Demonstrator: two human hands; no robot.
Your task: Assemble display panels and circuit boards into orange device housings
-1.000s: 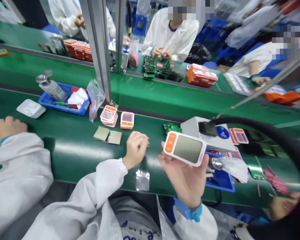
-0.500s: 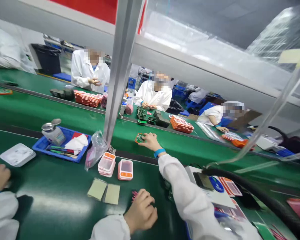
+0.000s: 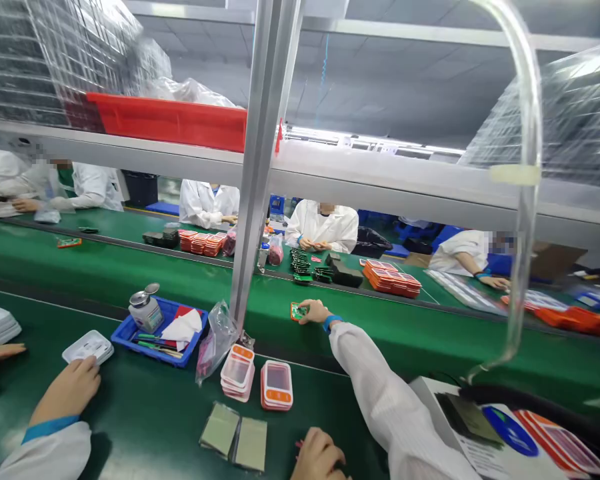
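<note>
My right hand [image 3: 316,311] reaches out over the green belt, its fingers pinching the right edge of a small green circuit board [image 3: 297,311] with an orange border. Whether the board rests on the belt, I cannot tell. At the bottom edge my left hand [image 3: 319,457] is curled, back up, partly cut off by the frame. Thin red wires [image 3: 299,448] poke out at its left side. Left of it lie two flat beige pads [image 3: 251,443]. Beyond them stand two short stacks of orange-and-white plastic frames [image 3: 277,385].
A blue tray [image 3: 181,360] holds a dispenser bottle [image 3: 146,312] and tools. A co-worker's hand [image 3: 73,390] touches white plastic parts [image 3: 88,347] at left. A metal post [image 3: 259,160] rises ahead; a clear hose [image 3: 525,133] hangs at right above a white box [image 3: 430,407].
The view has tilted up and levelled, so my left hand sits lower in frame. My right hand still pinches the circuit board over the belt. The co-worker's hand has come to the white parts.
</note>
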